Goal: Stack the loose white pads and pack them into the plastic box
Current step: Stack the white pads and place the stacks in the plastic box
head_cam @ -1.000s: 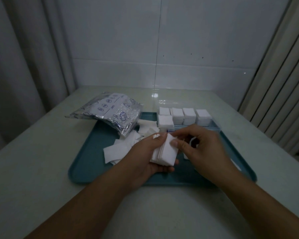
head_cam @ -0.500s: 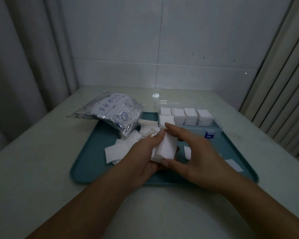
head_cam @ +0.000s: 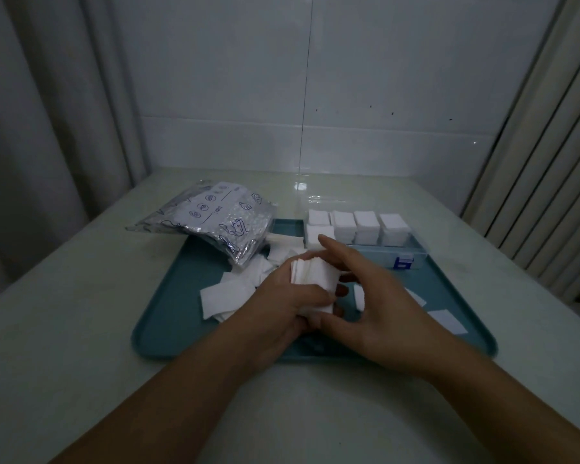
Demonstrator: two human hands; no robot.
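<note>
Over the middle of the teal tray [head_cam: 149,333], my left hand [head_cam: 278,309] grips a stack of white pads [head_cam: 313,274] from the left side. My right hand [head_cam: 379,296] spans the same stack, index finger along its far edge and thumb against its near edge. The clear plastic box [head_cam: 412,252] with a blue latch stands at the tray's far right, holding several stacks of pads [head_cam: 359,226]. Loose pads [head_cam: 226,294] lie on the tray left of my hands. A few more loose pads [head_cam: 447,321] lie at the right.
A silver printed foil bag [head_cam: 215,222] lies across the tray's far left corner and onto the pale table [head_cam: 64,313]. A tiled wall stands behind the table, with curtains on both sides.
My right hand has shifted from pinching the stack's upper right corner to spanning it between index finger and thumb. The stack now lies flatter in my left hand.
</note>
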